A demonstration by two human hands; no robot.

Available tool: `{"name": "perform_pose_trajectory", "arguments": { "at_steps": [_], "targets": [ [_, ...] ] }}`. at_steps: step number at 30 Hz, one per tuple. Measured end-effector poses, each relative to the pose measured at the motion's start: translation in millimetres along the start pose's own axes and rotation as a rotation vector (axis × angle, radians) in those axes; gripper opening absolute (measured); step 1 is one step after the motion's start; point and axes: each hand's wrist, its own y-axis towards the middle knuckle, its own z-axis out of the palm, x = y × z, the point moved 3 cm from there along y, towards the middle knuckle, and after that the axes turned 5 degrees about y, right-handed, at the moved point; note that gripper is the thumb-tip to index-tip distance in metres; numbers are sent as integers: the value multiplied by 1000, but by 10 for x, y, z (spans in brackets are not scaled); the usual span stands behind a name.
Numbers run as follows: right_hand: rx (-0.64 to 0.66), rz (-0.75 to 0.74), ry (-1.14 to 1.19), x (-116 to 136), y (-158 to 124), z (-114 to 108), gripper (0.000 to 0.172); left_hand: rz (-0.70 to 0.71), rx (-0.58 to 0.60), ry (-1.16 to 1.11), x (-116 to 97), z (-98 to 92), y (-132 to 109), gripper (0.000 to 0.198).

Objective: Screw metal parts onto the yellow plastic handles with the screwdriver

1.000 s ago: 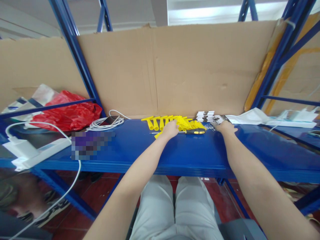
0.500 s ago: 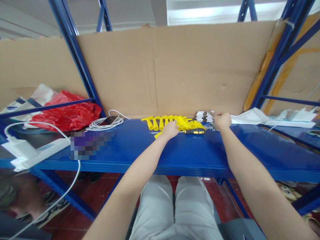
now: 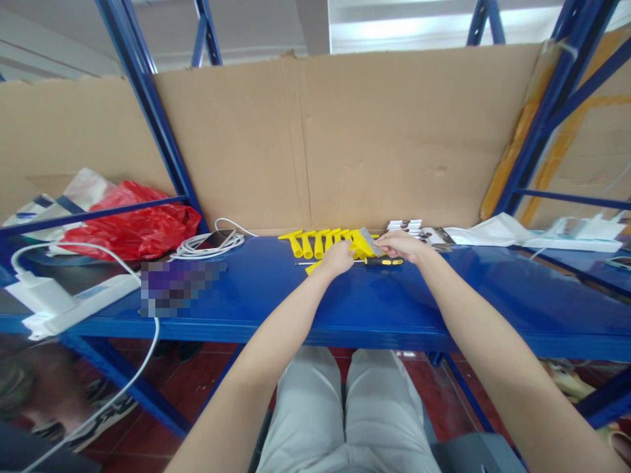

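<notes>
My left hand (image 3: pixel 338 258) is closed round a yellow plastic scraper handle (image 3: pixel 312 268), most of which its fingers cover. Close to its right, my right hand (image 3: pixel 397 246) pinches a flat grey metal blade (image 3: pixel 371 242), tilted in front of the yellow pieces. A row of several yellow T-shaped handles (image 3: pixel 306 246) lies along the back of the blue shelf. Just in front of them rests a screwdriver (image 3: pixel 384 261) with a black and yellow grip, its shaft pointing left. Behind my right hand is a stack of white and dark strips (image 3: pixel 404 225).
A white plastic bag (image 3: pixel 480 233) and loose metal blades (image 3: pixel 438 236) lie right of my hands. On the left are a coiled white cable (image 3: pixel 207 244), a red plastic bag (image 3: pixel 133 220) and a power strip (image 3: pixel 93 299). Cardboard (image 3: pixel 365 138) stands along the back.
My right hand has moved left from beside the stack of strips, bringing a metal blade close to my left hand. My left hand has stayed almost in place.
</notes>
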Motion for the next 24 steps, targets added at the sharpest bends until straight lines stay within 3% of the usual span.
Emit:
{"name": "perform_pose_trajectory", "arguments": {
  "at_steps": [7, 24],
  "targets": [
    [45, 36, -17, -46, 15, 33, 48, 53, 7, -12, -16, 24, 25, 38],
    [30, 66, -7, 4, -79, 94, 44, 151, -36, -48, -23, 10, 25, 47]
  ]
}}
